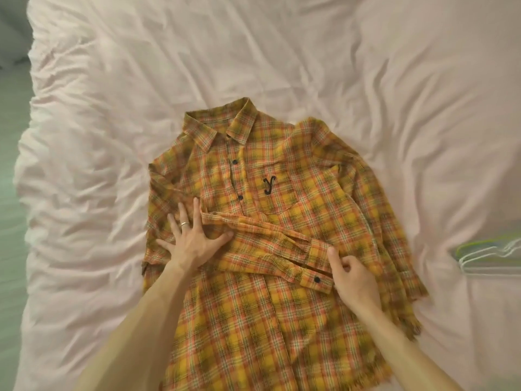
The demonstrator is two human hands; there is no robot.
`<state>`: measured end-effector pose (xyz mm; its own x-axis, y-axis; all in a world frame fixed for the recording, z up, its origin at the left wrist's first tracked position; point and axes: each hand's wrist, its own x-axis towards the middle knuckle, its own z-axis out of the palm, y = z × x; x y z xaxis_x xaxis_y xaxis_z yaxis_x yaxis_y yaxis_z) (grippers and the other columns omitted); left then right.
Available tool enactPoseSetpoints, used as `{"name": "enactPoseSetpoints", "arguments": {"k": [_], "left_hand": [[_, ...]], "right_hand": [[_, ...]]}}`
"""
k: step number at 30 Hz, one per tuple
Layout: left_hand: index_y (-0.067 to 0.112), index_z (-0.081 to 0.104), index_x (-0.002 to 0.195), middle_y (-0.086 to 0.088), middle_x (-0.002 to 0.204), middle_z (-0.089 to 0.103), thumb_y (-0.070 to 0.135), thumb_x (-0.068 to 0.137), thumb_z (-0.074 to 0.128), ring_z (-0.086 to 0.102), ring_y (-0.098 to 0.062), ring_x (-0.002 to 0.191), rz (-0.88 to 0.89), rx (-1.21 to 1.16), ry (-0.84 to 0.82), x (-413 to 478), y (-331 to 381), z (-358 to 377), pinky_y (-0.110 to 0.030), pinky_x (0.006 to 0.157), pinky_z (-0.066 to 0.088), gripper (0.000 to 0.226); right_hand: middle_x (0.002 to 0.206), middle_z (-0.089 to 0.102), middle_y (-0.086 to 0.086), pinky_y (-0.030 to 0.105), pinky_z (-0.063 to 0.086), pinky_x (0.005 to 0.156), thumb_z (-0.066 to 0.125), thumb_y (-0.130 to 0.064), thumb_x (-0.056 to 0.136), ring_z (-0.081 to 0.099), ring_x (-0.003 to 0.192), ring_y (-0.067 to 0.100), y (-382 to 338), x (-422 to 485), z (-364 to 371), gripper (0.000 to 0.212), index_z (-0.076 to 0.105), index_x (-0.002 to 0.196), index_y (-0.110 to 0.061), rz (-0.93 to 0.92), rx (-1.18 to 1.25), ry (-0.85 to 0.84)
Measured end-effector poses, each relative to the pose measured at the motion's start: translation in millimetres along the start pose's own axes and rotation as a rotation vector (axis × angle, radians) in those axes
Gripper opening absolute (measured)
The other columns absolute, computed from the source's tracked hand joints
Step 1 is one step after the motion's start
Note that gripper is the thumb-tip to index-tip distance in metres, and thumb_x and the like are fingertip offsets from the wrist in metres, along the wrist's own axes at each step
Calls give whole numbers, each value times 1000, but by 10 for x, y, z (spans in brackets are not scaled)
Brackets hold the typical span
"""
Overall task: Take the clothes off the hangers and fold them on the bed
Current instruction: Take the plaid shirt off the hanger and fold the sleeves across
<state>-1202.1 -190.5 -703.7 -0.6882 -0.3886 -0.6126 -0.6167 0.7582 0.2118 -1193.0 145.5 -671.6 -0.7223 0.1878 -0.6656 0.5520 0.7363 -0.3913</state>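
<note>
Hangers (485, 255) at the right edge are blurred and cut off, count unreadable. The shirt (253, 320) runs off the bottom edge at its hem, and the right hand (352, 275) tucks its curled fingertips from sight, perhaps pinching the cuff (315, 277).

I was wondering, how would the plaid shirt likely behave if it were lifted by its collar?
The plaid shirt would probably hang limp: its sleeve lies folded flat across the chest. It seems light, being thin cloth with a frayed hem. The fold would likely slip open when lifted; the left hand is pressing it flat.
</note>
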Motion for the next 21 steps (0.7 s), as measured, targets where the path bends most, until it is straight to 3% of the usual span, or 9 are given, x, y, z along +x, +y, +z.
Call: {"name": "enactPoseSetpoints", "arguments": {"k": [2,4,7,10,12,14,17,21], "left_hand": [[50,-28,148,5,163,-29,97,69,34,-26,-28,150,8,-53,26,3,42,-14,-73,110,-13,111],[48,-25,150,3,164,-26,96,73,26,-26,-28,149,26,-70,36,26,91,-26,-68,111,-18,103],[47,-21,152,2,164,-24,92,79,14,-27,-27,149,19,-72,11,90,163,-56,-66,111,-20,92],[48,-19,152,5,164,-24,86,84,3,-28,-26,149,-22,-28,-11,147,143,-17,-66,111,-21,81],[48,-18,152,6,164,-25,81,88,0,-29,-27,149,-36,20,2,191,121,25,-68,111,-20,74],[46,-15,154,4,165,-21,77,91,1,-26,-28,150,-40,36,60,227,145,43,-69,111,-19,71],[44,-6,157,2,167,-12,67,98,5,-18,-25,153,14,-14,249,181,226,108,-65,117,-13,64],[43,0,158,5,168,-10,53,105,17,-12,-18,154,165,-111,457,-130,319,393,-60,120,-8,56]], "right_hand": [[140,57,5,38,45,100,39,-71,93,55,125,23,-11,-65,42,80,47,145,-10,-10,10,-98],[155,42,7,38,35,113,47,-61,97,40,142,25,-41,-103,76,77,38,151,-8,-45,71,-107],[151,45,14,39,40,107,41,-48,104,45,137,31,-80,-123,116,66,36,150,-2,50,161,-82],[142,53,13,38,47,93,33,-44,107,55,125,31,-49,-147,172,58,35,150,-6,172,56,-65],[117,64,8,38,53,76,38,-42,106,65,94,24,-29,-145,248,41,45,134,-13,154,-8,51],[109,60,8,39,53,68,48,-35,102,57,81,18,-28,-147,327,23,46,114,-15,32,-9,283],[125,54,12,44,47,85,56,-37,96,51,109,28,-94,-122,452,37,51,124,-13,-307,-227,521],[161,28,7,52,25,116,36,-50,102,23,149,27,-410,-99,661,53,41,148,-25,-710,-498,272]]}}
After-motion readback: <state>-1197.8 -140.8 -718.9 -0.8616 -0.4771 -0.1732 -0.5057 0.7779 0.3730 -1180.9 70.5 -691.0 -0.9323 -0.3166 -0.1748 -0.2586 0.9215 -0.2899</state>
